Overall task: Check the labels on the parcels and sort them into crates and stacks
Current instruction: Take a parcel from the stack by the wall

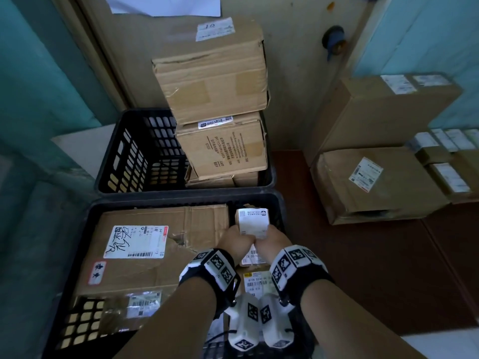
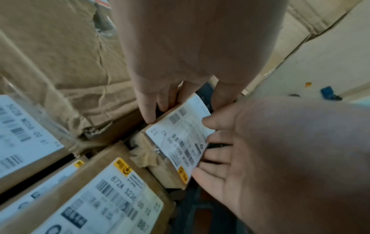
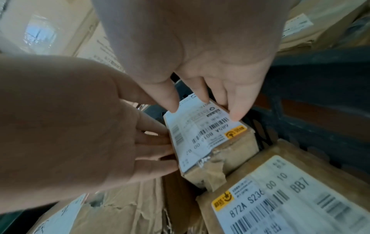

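A small brown parcel (image 1: 252, 225) with a white barcode label is held between both hands over the right side of the near black crate (image 1: 181, 199). My left hand (image 1: 237, 240) grips its left side, fingers along the edge (image 2: 152, 110). My right hand (image 1: 273, 240) grips its right side, with fingertips (image 3: 236, 110) on the label. In the wrist views the parcel (image 2: 176, 142) (image 3: 210, 142) sits tilted, its taped end towards me. Just below it lies another labelled parcel (image 1: 255, 279) (image 3: 290, 197) marked 872A.
A large dented cardboard box (image 1: 155, 244) fills the near crate's left side. The far black crate (image 1: 134, 151) holds stacked boxes (image 1: 215, 81) on its right, with open room on its left. More cartons (image 1: 375, 182) stand on the brown floor at right.
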The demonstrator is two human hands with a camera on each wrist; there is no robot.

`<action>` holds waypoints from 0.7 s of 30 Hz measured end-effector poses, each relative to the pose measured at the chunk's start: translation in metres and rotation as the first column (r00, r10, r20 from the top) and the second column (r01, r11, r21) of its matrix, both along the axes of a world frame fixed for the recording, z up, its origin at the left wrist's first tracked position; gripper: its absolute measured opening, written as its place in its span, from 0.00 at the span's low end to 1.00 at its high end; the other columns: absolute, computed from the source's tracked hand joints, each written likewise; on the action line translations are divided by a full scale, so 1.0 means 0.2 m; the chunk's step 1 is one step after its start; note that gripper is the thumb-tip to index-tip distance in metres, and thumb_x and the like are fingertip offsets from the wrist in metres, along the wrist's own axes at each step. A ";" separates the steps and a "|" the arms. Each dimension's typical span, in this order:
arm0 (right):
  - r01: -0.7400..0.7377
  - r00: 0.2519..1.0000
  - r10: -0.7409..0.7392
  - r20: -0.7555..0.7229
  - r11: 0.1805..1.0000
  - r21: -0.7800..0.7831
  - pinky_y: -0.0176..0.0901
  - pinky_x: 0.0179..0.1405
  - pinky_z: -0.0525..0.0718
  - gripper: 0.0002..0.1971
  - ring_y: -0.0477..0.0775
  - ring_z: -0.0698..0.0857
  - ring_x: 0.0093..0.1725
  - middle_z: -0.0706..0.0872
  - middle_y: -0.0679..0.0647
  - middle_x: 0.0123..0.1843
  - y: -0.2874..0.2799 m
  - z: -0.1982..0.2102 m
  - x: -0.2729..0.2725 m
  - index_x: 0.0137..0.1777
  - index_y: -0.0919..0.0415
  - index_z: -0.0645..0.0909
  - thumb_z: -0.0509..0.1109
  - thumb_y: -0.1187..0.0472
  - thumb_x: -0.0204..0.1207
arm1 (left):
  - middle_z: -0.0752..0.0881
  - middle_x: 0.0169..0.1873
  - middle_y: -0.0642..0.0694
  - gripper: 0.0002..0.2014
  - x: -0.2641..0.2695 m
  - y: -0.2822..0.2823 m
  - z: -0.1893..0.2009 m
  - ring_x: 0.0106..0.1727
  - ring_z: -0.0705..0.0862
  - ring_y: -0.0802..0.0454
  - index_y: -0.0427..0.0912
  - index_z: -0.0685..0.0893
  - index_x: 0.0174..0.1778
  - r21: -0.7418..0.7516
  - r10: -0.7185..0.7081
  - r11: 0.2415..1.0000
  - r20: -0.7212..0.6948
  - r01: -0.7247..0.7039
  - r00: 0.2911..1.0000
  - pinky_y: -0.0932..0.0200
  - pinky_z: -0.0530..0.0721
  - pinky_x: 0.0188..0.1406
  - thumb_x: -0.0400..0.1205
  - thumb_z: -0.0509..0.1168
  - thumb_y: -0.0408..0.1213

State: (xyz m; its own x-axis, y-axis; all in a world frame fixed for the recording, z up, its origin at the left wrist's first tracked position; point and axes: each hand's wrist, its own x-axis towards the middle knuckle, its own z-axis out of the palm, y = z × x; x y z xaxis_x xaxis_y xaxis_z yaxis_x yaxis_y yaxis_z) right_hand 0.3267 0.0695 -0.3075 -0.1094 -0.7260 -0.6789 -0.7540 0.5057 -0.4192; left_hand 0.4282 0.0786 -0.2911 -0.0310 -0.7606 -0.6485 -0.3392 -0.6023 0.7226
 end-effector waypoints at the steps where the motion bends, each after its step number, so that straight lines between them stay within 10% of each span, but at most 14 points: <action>1: 0.008 1.000 -0.008 0.022 1.000 -0.002 0.42 0.43 0.80 0.20 0.59 0.84 0.59 0.83 0.59 0.66 0.00 -0.01 0.00 0.72 0.61 0.74 0.61 0.56 0.82 | 0.87 0.50 0.39 0.07 -0.01 -0.01 -0.02 0.53 0.86 0.41 0.37 0.83 0.53 0.021 0.002 1.000 -0.015 -0.001 1.000 0.53 0.82 0.51 0.84 0.61 0.29; 3: 0.026 0.998 -0.025 0.059 1.000 -0.009 0.38 0.33 0.74 0.16 0.57 0.83 0.53 0.84 0.60 0.63 0.01 -0.01 0.00 0.68 0.63 0.76 0.60 0.58 0.83 | 0.87 0.49 0.37 0.09 -0.02 -0.03 -0.05 0.51 0.86 0.41 0.34 0.84 0.54 0.032 -0.015 0.999 -0.028 0.016 0.999 0.50 0.83 0.52 0.84 0.60 0.30; 9: 0.074 0.988 -0.077 0.131 0.997 0.032 0.40 0.62 0.76 0.22 0.58 0.79 0.69 0.78 0.58 0.73 0.04 0.00 -0.03 0.79 0.61 0.69 0.58 0.65 0.85 | 0.85 0.49 0.37 0.08 -0.02 0.00 -0.13 0.54 0.84 0.40 0.37 0.83 0.49 0.094 -0.027 0.995 -0.107 0.037 0.994 0.48 0.82 0.56 0.85 0.58 0.29; 14: 0.043 0.988 -0.047 0.147 0.998 0.034 0.37 0.63 0.72 0.30 0.56 0.72 0.77 0.66 0.56 0.83 0.03 0.06 -0.04 0.86 0.57 0.54 0.58 0.64 0.86 | 0.85 0.51 0.33 0.11 0.03 0.03 -0.08 0.54 0.83 0.38 0.33 0.84 0.56 0.160 0.046 0.987 -0.282 0.000 0.958 0.42 0.81 0.58 0.85 0.57 0.24; 18: -0.016 0.999 0.015 0.042 1.000 0.018 0.44 0.72 0.73 0.30 0.58 0.73 0.77 0.67 0.57 0.83 -0.01 0.12 -0.02 0.85 0.56 0.57 0.61 0.59 0.85 | 0.84 0.56 0.44 0.11 0.11 0.06 0.12 0.51 0.83 0.51 0.39 0.77 0.62 0.067 0.043 0.997 -0.234 -0.028 0.971 0.65 0.83 0.48 0.87 0.58 0.25; 21: -0.103 0.994 0.103 -0.033 0.995 -0.001 0.42 0.66 0.77 0.29 0.57 0.79 0.71 0.72 0.57 0.79 -0.04 0.26 0.02 0.85 0.55 0.58 0.60 0.57 0.86 | 0.79 0.62 0.43 0.19 0.23 0.07 0.30 0.55 0.75 0.54 0.37 0.72 0.74 -0.056 -0.029 0.998 -0.136 0.022 0.990 0.63 0.76 0.50 0.87 0.59 0.27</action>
State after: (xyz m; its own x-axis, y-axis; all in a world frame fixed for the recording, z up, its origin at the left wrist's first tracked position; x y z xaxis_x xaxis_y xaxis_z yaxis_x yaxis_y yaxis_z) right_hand 0.3316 0.0611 -0.2551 -0.0567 -0.7365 -0.6741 -0.8155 0.4236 -0.3943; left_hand 0.4744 0.0935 -0.2317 -0.1364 -0.7923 -0.5947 -0.2493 -0.5535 0.7946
